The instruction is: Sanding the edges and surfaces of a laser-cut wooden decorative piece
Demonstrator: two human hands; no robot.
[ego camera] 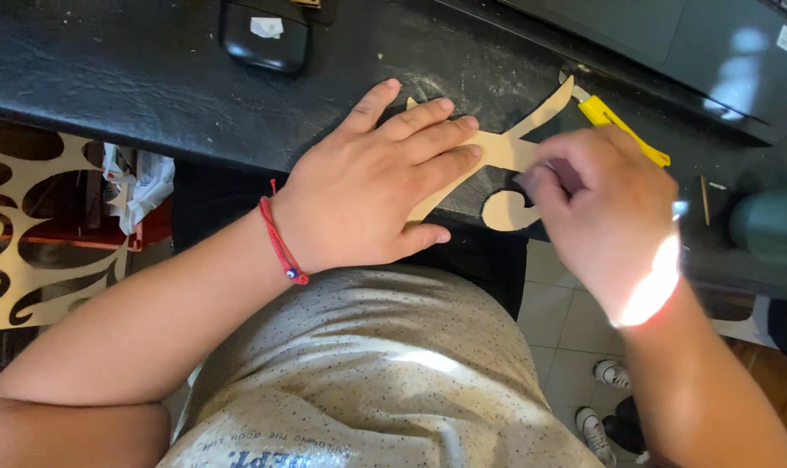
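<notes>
Black bench [150,78]: left hand [376,186], fingers flat together, pins wooden cutout [508,152]; right hand [606,212], at 3 o'clock, pinches a blurred dark piece.

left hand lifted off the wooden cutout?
No. The left hand lies flat on the pale wooden cutout, pressing it against the black table.

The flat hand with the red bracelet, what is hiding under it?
Under the left hand lies a pale cut-out shape with curly ends, flat on the black table. Its tips poke out past the fingers, towards the right hand. The part beneath the palm is covered.
</notes>
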